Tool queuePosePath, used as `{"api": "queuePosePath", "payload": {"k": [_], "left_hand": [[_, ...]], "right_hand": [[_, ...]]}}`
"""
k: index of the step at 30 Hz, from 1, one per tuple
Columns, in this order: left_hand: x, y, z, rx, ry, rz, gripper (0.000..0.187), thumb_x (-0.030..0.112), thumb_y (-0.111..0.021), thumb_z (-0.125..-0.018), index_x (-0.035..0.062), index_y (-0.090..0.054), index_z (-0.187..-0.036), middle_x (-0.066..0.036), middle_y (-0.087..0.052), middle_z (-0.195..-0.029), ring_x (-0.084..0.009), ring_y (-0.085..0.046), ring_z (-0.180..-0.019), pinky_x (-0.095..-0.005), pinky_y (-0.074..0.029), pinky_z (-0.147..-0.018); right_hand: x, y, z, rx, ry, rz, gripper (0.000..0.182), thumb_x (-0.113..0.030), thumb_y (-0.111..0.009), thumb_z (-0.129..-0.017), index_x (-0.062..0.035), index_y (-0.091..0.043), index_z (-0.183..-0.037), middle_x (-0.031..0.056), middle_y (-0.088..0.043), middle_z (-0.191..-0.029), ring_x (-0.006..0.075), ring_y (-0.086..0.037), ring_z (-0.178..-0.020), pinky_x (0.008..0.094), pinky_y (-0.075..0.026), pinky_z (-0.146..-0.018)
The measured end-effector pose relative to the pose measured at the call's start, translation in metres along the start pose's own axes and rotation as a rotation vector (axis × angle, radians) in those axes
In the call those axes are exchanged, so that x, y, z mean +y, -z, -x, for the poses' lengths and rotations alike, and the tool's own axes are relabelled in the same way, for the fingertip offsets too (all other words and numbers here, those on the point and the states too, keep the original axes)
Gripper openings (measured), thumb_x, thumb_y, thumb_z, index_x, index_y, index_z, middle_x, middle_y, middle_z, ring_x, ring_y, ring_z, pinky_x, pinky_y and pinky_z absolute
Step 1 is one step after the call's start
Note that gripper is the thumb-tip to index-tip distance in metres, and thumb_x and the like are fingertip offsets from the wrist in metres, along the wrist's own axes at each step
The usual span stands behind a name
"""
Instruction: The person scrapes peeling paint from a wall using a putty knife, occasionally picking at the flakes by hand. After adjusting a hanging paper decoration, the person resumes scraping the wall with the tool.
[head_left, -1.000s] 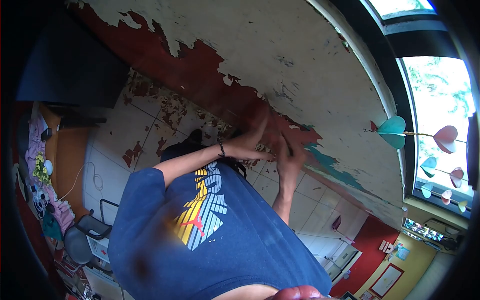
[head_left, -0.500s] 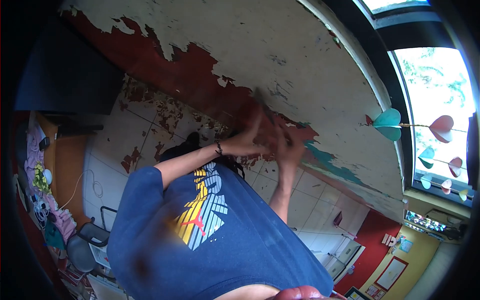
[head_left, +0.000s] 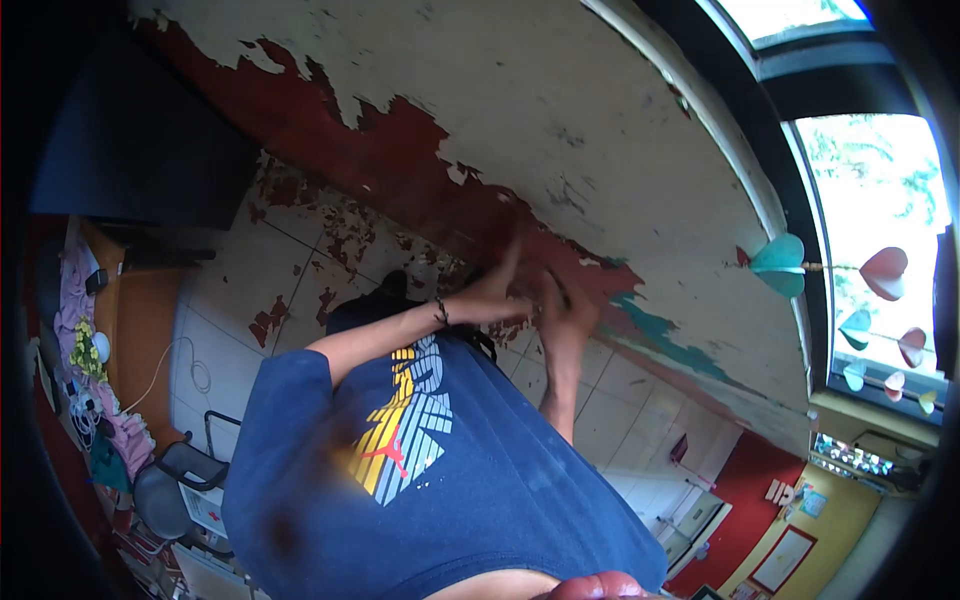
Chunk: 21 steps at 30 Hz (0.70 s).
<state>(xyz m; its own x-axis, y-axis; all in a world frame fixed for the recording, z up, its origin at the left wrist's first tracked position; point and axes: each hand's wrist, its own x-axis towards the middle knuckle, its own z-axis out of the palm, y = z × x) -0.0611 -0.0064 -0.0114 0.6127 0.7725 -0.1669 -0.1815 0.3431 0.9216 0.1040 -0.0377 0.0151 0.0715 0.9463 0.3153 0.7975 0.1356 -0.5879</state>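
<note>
Left hand point(head_left: 484, 301), right hand point(head_left: 570, 322): working at 12 o'clock; can't tell either grip
Peeling cream-painted wall point(head_left: 620, 150): spanning 11–2 o'clock
Progress: lower red patch point(head_left: 390, 155) showing; cream mostly covering above

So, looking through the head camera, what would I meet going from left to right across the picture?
Yellow-green flowers → grey chair → left hand, with a bracelet at its wrist → right hand → largest teal paper heart → largest pink paper heart.
</note>
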Motion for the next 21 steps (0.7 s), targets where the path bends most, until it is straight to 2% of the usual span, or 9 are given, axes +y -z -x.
{"api": "queuePosePath", "payload": {"k": [1,3,7,9,10,12,16,18,21], "left_hand": [[-0.006,0.007,-0.005,0.016,-0.003,-0.005,0.107,0.016,-0.072,-0.089,0.0044,0.007,-0.159,-0.020,-0.046,-0.147,-0.0272,-0.053,-0.128,-0.0390,-0.045,-0.105],[-0.018,0.018,-0.015,-0.281,-0.178,-0.191,0.115,0.014,-0.072,-0.089,0.0071,0.020,-0.156,-0.023,-0.041,-0.149,-0.0283,-0.053,-0.128,-0.0401,-0.046,-0.105],[-0.009,0.024,-0.020,-0.192,-0.191,-0.197,0.118,0.014,-0.073,-0.088,0.0086,0.024,-0.155,-0.024,-0.039,-0.148,-0.0283,-0.054,-0.127,-0.0406,-0.046,-0.105],[-0.013,0.019,-0.015,-0.073,-0.266,-0.156,0.115,0.015,-0.074,-0.089,0.0090,0.018,-0.158,-0.023,-0.040,-0.147,-0.0283,-0.054,-0.126,-0.0410,-0.046,-0.104],[-0.012,0.016,-0.012,-0.081,-0.257,-0.154,0.115,0.015,-0.074,-0.089,0.0090,0.018,-0.158,-0.023,-0.040,-0.147,-0.0283,-0.054,-0.126,-0.0410,-0.046,-0.104],[-0.006,0.015,-0.007,-0.063,-0.208,-0.047,0.113,0.017,-0.074,-0.089,0.0102,0.015,-0.159,-0.022,-0.038,-0.148,-0.0277,-0.054,-0.125,-0.0411,-0.046,-0.105],[-0.007,0.020,-0.011,-0.106,-0.170,-0.056,0.114,0.016,-0.074,-0.089,0.0123,0.016,-0.159,-0.022,-0.037,-0.149,-0.0277,-0.054,-0.124,-0.0419,-0.046,-0.105],[-0.008,0.025,-0.014,-0.054,-0.219,-0.107,0.114,0.017,-0.074,-0.088,0.0092,0.016,-0.158,-0.021,-0.042,-0.147,-0.0243,-0.059,-0.119,-0.0366,-0.048,-0.102],[-0.010,0.027,-0.018,0.007,-0.218,-0.065,0.113,0.018,-0.074,-0.087,0.0089,0.013,-0.159,-0.020,-0.043,-0.147,-0.0251,-0.059,-0.118,-0.0373,-0.048,-0.102]], "right_hand": [[-0.002,0.008,0.004,-0.006,0.011,-0.012,0.025,-0.014,-0.068,-0.094,0.0014,-0.072,-0.114,0.0111,-0.075,-0.092,0.0114,-0.070,-0.076,0.0250,-0.051,-0.062],[0.001,0.031,0.014,0.056,-0.356,-0.245,0.024,-0.016,-0.068,-0.094,0.0031,-0.072,-0.109,0.0073,-0.073,-0.087,0.0088,-0.064,-0.072,0.0246,-0.048,-0.061],[-0.002,0.023,-0.003,0.018,-0.397,-0.251,0.023,-0.015,-0.067,-0.095,0.0032,-0.072,-0.108,0.0042,-0.071,-0.084,0.0068,-0.058,-0.067,0.0242,-0.045,-0.059],[-0.030,0.024,-0.017,-0.175,-0.670,-0.394,0.028,-0.012,-0.065,-0.094,0.0045,-0.069,-0.117,0.0156,-0.074,-0.098,0.0215,-0.070,-0.093,0.0331,-0.052,-0.086],[-0.027,0.024,-0.012,-0.172,-0.681,-0.394,0.028,-0.012,-0.065,-0.094,0.0045,-0.069,-0.117,0.0156,-0.074,-0.098,0.0215,-0.070,-0.093,0.0331,-0.052,-0.086],[-0.018,0.017,-0.004,-0.169,-0.296,-0.175,0.031,-0.013,-0.066,-0.094,0.0028,-0.068,-0.121,0.0163,-0.074,-0.099,0.0214,-0.069,-0.095,0.0332,-0.052,-0.087],[-0.001,0.037,0.008,-0.156,-0.379,-0.249,0.032,-0.014,-0.066,-0.094,0.0018,-0.068,-0.121,0.0179,-0.073,-0.103,0.0236,-0.069,-0.100,0.0347,-0.051,-0.090],[-0.003,0.047,0.006,-0.125,-0.583,-0.397,0.033,-0.015,-0.068,-0.093,0.0020,-0.068,-0.121,0.0198,-0.073,-0.107,0.0260,-0.068,-0.103,0.0362,-0.050,-0.093],[-0.004,0.024,-0.008,-0.184,-0.303,-0.164,0.030,-0.014,-0.068,-0.092,0.0013,-0.070,-0.118,0.0200,-0.073,-0.105,0.0263,-0.070,-0.096,0.0357,-0.052,-0.087]]}}
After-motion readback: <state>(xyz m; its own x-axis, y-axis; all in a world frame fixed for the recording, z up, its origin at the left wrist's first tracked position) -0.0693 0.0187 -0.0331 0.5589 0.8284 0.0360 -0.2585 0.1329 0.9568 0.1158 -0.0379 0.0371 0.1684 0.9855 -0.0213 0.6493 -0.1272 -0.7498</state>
